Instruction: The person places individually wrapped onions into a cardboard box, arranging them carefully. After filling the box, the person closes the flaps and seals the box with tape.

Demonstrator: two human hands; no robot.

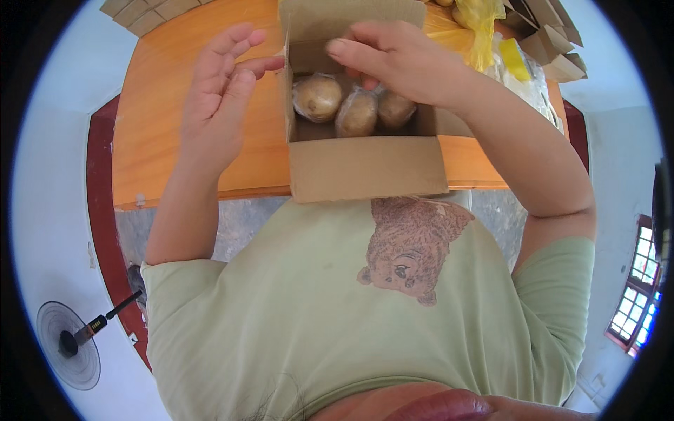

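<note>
An open cardboard box (368, 168) stands at the near edge of the table, its front flap folded out toward me. Inside lie three visible potatoes in clear plastic wrap: a left potato (318, 99), a middle potato (357, 114) and a right potato (396, 109), which my right hand partly covers. My left hand (224, 84) is raised beside the box's left wall, fingers apart and holding nothing, one fingertip by the wall's edge. Over the box hangs my right hand (392, 60), thumb pointing left and fingers curled downward. Nothing shows in its grasp. The box's back right corner is hidden.
On the orange wooden table (158, 137), folded cardboard boxes (152, 16) line the far left. A yellow plastic bag (476, 31), clear plastic wrap (532, 79) and a yellow roll (514, 59) lie at the right, near more open cardboard boxes (550, 44). A fan (68, 344) stands behind at left.
</note>
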